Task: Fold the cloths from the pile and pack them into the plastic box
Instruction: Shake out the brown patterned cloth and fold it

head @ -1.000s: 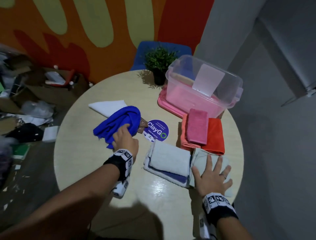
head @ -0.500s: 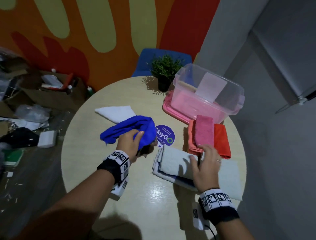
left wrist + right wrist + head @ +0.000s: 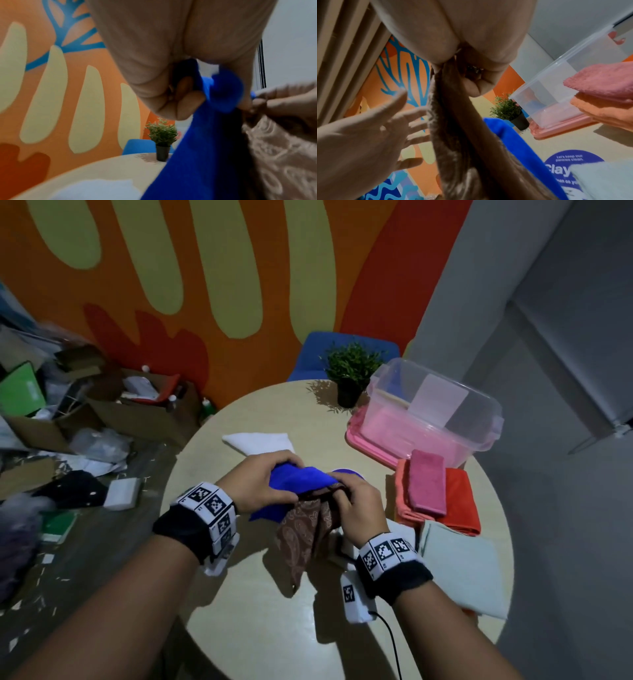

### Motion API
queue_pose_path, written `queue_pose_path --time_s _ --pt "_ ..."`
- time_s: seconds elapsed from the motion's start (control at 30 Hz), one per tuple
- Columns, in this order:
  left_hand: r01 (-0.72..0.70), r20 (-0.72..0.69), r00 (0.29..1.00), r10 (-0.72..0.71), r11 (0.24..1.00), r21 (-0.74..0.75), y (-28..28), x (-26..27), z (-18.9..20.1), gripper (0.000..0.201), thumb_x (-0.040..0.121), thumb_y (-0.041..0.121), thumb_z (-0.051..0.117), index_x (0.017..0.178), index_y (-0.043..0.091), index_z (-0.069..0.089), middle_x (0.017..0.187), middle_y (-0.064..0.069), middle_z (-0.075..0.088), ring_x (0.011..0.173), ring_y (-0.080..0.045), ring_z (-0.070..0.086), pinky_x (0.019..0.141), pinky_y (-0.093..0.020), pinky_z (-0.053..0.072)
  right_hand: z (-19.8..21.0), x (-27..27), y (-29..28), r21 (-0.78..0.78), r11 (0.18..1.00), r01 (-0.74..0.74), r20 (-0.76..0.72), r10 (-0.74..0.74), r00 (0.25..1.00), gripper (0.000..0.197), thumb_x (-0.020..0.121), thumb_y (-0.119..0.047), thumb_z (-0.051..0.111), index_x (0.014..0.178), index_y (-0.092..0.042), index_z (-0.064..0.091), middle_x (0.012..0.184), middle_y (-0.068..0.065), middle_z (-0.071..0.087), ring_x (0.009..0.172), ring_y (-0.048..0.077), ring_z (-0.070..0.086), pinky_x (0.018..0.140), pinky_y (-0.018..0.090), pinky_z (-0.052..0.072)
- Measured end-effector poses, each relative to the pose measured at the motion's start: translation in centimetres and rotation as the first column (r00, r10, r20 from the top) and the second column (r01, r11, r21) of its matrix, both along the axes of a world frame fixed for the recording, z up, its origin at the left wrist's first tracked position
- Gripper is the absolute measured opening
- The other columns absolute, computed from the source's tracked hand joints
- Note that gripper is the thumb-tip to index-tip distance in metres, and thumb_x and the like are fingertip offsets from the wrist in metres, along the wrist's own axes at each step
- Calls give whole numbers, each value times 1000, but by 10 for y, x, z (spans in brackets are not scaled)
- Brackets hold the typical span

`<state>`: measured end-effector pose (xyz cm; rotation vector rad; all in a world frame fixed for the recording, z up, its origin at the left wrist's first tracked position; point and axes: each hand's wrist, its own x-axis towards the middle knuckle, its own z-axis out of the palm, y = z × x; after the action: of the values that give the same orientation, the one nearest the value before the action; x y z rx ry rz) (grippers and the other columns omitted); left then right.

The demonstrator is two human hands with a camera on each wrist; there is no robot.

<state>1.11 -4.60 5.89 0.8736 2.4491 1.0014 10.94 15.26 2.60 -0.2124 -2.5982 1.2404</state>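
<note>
Both hands have come together over the middle of the counter (image 3: 212, 604). The left hand (image 3: 255, 486), which one second ago gripped the blue cloth (image 3: 301, 479) alone at the pile, now holds it raised, fingers curled round the bunched fabric. The right hand (image 3: 356, 510) has left the pale green cloth (image 3: 459, 563), which it was pressing flat, and now pinches a brown patterned cloth (image 3: 301, 537) at its top edge; that cloth hangs down toward the counter. The two cloths touch at the hands. Judgement: two items came up together, and the person is separating them before folding either. One white cloth (image 3: 260, 441) lies unfolded behind the hands. Folded goods lie at the right: a pink cloth (image 3: 428, 486) on an orange stack (image 3: 460, 503), with the pale green cloth just beside it nearer the person. The plastic box (image 3: 431, 412) stands open on a pink lid (image 3: 363, 436) at the far right, next to a potted plant (image 3: 352, 374); no folded cloth is seen inside it, so packing appears not yet begun. Writing: a round purple sticker (image 3: 570, 165) reads "Clay", the rest covered, with "let's keep our pantries clean" above. The wrist bands (image 3: 212, 508) carry black-and-white coded squares, not readable as text.
</note>
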Motion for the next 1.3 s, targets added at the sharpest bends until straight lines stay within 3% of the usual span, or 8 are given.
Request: queue_pose_path --time_s 0.17,0.4,0.53,0.67,0.87,1.0,1.1,1.3 --pt "-214 -172 963 209 977 -13 -12 -15 -12 19 99 34 55 89 24 67 90 -3 63 89 -24 59 76 -34 40 5 0 2 -107 994 20 -35 -24 999 30 97 -4 54 120 -14 69 104 -5 64 102 6 58 93 5 36" --pt "-83 -145 987 64 988 -128 20 16 -11 63 82 73 45 142 55 33 152 8 36 140 -19 25 112 -48 24 25 2 4 -173 985 24 -123 -46 991 27 95 -6 56 97 -25 74 96 -11 74 94 4 67 90 22 49" --pt "58 -7 998 -58 987 152 31 20 -19 28 84 48 67 109 37 62 103 10 69 101 -12 63 92 -46 49 47 5 15 -220 975 24 -161 -61 985 29 89 -4 68 84 -32 70 81 -16 71 80 -2 67 80 19 52" --pt "32 -132 991 -13 990 140 11 1 -1 15 85 35 75 75 29 65 76 7 63 77 -12 59 74 -39 50 68 13 40 -267 962 51 -121 -86 989 13 84 -11 76 78 -22 72 72 -5 73 69 8 70 69 25 57" --pt "-27 -89 995 41 987 157 -6 -15 20 25 93 19 66 87 21 43 76 4 53 61 -1 46 59 -17 36 63 14 59 -297 953 62 -102 -96 990 17 93 -19 66 78 -23 69 74 -1 73 72 20 68 69 39 55" --pt "-129 13 991 130 970 208 -13 -21 17 38 86 15 75 116 26 53 93 0 62 81 0 61 73 -17 47 65 18 51 -515 856 39 -92 -100 991 24 101 -13 52 80 -11 64 68 -1 67 64 12 61 60 27 50" --pt "-201 33 979 199 974 103 -10 -26 13 14 87 24 74 100 25 71 90 6 71 80 0 65 71 -26 48 68 20 47 -619 785 -6 -106 -76 992 23 101 -11 52 83 -8 66 75 6 69 71 19 64 65 29 54" --pt "-12 108 994 -33 919 395 16 -1 24 30 89 -13 56 105 9 67 103 -2 71 99 -6 66 91 -20 48 55 25 32 -301 952 -56 112 94 989 6 81 -20 71 85 -25 70 82 -5 70 73 8 64 73 35 50"
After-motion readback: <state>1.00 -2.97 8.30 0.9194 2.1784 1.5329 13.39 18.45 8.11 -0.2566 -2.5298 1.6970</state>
